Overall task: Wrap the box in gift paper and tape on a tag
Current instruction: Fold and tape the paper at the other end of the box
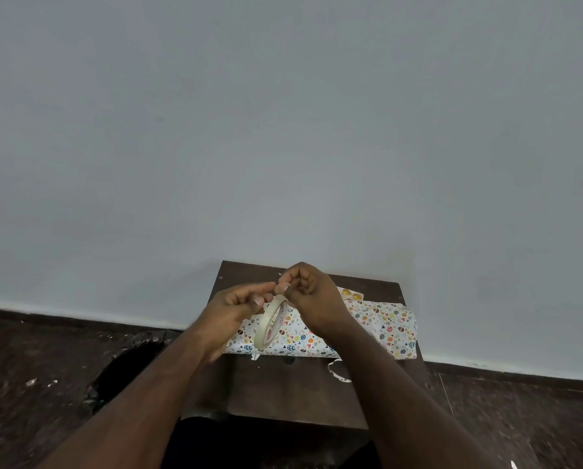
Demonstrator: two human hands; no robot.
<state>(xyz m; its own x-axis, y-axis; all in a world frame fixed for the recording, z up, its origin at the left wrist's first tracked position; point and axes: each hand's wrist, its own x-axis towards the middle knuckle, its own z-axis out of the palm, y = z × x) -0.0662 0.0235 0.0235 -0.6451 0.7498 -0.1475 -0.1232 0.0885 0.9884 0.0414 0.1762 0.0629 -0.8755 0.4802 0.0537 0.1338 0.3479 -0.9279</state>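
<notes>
The thin cream ring of sticky tape (271, 321) is held up by the left hand (239, 308) so its end can be pinched by the right hand (308, 292). The box in white dotted gift paper (381, 328) lies just behind, at 3 o'clock from the tape, on the dark brown wooden stool (283, 387).

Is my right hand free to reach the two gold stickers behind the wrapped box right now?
Probably not yet. The right hand is pinching the tape end, and the left hand holds the tape roll. The gold stickers lie uncovered just to its right on the table, so the path looks clear once it lets go.
</notes>
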